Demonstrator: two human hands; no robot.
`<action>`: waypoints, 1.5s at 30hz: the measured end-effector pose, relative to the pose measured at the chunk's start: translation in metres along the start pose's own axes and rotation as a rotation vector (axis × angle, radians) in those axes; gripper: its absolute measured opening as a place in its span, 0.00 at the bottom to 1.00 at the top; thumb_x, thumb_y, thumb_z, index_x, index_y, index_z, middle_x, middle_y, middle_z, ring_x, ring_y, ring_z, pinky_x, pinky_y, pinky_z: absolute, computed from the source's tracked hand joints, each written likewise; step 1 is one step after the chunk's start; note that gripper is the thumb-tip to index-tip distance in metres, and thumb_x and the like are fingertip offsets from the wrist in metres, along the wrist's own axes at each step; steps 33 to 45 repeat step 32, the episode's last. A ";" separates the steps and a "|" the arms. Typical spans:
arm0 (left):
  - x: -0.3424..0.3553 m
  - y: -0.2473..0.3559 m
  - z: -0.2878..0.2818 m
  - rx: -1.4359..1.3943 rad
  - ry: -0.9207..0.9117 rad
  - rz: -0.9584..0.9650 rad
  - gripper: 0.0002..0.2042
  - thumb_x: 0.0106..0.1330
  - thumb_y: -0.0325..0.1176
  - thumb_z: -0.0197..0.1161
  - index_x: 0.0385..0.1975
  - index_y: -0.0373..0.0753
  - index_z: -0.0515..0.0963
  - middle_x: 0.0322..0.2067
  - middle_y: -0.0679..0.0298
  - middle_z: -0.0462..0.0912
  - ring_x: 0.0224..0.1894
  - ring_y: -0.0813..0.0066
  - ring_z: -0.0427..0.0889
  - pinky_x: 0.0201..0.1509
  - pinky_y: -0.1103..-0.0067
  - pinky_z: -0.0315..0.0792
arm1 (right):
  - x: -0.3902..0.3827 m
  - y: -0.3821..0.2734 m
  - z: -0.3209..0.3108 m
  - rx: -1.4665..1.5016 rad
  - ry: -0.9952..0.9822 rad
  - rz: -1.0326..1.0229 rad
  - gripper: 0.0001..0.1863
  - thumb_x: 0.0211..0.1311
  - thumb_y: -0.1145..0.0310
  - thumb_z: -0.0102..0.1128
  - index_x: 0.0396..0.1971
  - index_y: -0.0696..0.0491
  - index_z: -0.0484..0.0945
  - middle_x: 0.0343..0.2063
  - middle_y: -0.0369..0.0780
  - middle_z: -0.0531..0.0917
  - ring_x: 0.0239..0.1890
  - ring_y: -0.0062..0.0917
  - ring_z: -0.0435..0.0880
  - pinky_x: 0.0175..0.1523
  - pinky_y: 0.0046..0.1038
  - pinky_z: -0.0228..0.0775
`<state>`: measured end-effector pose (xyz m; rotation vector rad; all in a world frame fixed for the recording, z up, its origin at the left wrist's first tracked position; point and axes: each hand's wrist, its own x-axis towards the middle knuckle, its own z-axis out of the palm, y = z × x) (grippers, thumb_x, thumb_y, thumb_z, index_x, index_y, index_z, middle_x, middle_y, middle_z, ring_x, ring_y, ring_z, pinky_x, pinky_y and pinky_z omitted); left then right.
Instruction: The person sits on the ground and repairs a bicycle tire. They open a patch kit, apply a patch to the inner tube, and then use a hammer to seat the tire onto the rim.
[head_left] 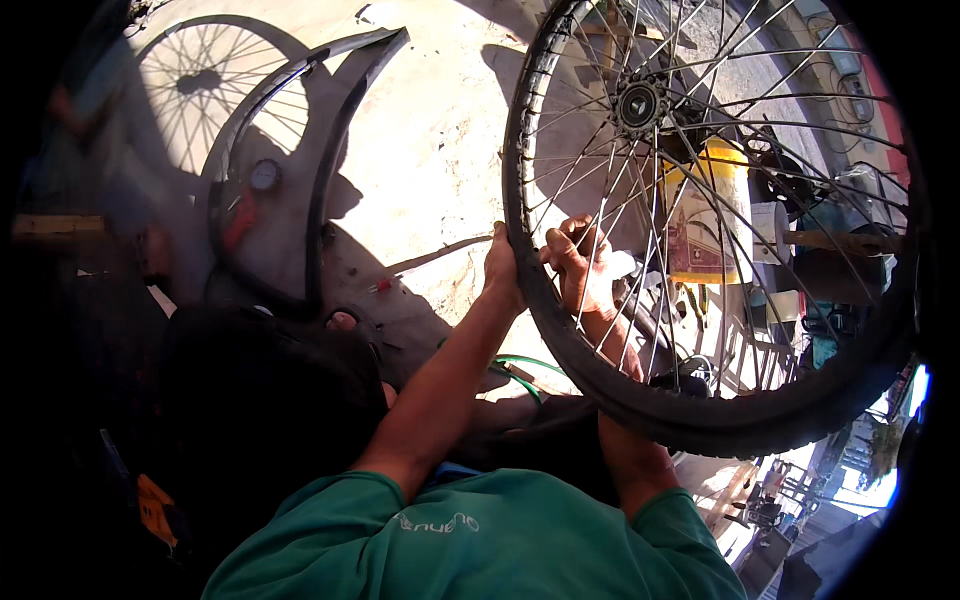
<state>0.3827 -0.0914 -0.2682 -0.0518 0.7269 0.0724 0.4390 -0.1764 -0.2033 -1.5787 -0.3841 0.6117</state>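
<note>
A spoked bicycle wheel [640, 413] with a black tyre fills the right of the head view, raised and tilted. My left hand [505, 272] grips the tyre at its left side, thumb up along the edge, the other fingers mostly hidden. My right hand [583, 268] reaches up behind the spokes, its fingers curled close to the inside of the rim. Whatever those fingers pinch is too small to make out. The hub with its toothed sprocket [640, 105] shows at the upper part of the wheel.
A loose black tyre [340, 150] lies on the ground to the left, around a round dial gauge [265, 176] and a red handle [240, 222]. Beyond the spokes stands a yellow and white bucket [708, 225] among clutter. A green hose [520, 372] runs below my forearms.
</note>
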 end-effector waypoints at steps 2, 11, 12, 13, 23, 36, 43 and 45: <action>0.016 -0.008 -0.020 0.014 0.088 0.078 0.24 0.78 0.61 0.38 0.32 0.47 0.70 0.22 0.67 0.72 0.22 0.71 0.74 0.24 0.71 0.73 | -0.002 0.006 0.007 0.035 0.050 0.077 0.10 0.64 0.69 0.65 0.33 0.55 0.71 0.18 0.36 0.74 0.22 0.20 0.73 0.34 0.24 0.70; 0.024 -0.005 -0.034 -0.030 0.206 0.075 0.25 0.77 0.58 0.45 0.26 0.44 0.74 0.18 0.67 0.71 0.17 0.73 0.70 0.18 0.74 0.67 | -0.008 0.022 0.015 0.262 0.082 0.146 0.11 0.60 0.74 0.64 0.22 0.52 0.70 0.15 0.37 0.72 0.20 0.25 0.74 0.35 0.28 0.70; 0.026 -0.002 -0.035 0.020 0.200 0.085 0.25 0.77 0.58 0.46 0.26 0.44 0.75 0.18 0.66 0.72 0.17 0.72 0.71 0.19 0.73 0.67 | -0.007 0.020 0.013 0.270 0.051 0.152 0.11 0.60 0.74 0.63 0.22 0.51 0.69 0.15 0.36 0.71 0.21 0.25 0.74 0.37 0.30 0.70; 0.029 -0.001 -0.036 0.056 0.186 0.069 0.24 0.78 0.56 0.47 0.27 0.44 0.74 0.19 0.67 0.71 0.18 0.74 0.70 0.19 0.74 0.67 | -0.011 0.018 0.015 0.286 0.068 0.146 0.11 0.60 0.75 0.62 0.22 0.51 0.69 0.15 0.35 0.70 0.21 0.25 0.73 0.37 0.31 0.71; 0.016 -0.022 -0.004 0.379 0.100 -0.006 0.22 0.76 0.55 0.51 0.33 0.42 0.79 0.21 0.67 0.73 0.21 0.75 0.71 0.24 0.75 0.69 | -0.059 -0.015 -0.005 0.302 0.156 0.054 0.12 0.55 0.78 0.58 0.20 0.50 0.66 0.18 0.36 0.69 0.24 0.25 0.72 0.44 0.31 0.69; 0.022 -0.046 0.007 0.237 -0.033 0.072 0.24 0.77 0.58 0.46 0.31 0.42 0.75 0.17 0.65 0.72 0.16 0.71 0.73 0.19 0.73 0.72 | -0.068 -0.013 -0.036 0.200 0.038 -0.087 0.11 0.59 0.76 0.60 0.22 0.51 0.67 0.23 0.41 0.76 0.23 0.20 0.69 0.40 0.27 0.69; 0.022 -0.046 0.007 0.237 -0.033 0.072 0.24 0.77 0.58 0.46 0.31 0.42 0.75 0.17 0.65 0.72 0.16 0.71 0.73 0.19 0.73 0.72 | -0.068 -0.013 -0.036 0.200 0.038 -0.087 0.11 0.59 0.76 0.60 0.22 0.51 0.67 0.23 0.41 0.76 0.23 0.20 0.69 0.40 0.27 0.69; 0.022 -0.046 0.007 0.237 -0.033 0.072 0.24 0.77 0.58 0.46 0.31 0.42 0.75 0.17 0.65 0.72 0.16 0.71 0.73 0.19 0.73 0.72 | -0.068 -0.013 -0.036 0.200 0.038 -0.087 0.11 0.59 0.76 0.60 0.22 0.51 0.67 0.23 0.41 0.76 0.23 0.20 0.69 0.40 0.27 0.69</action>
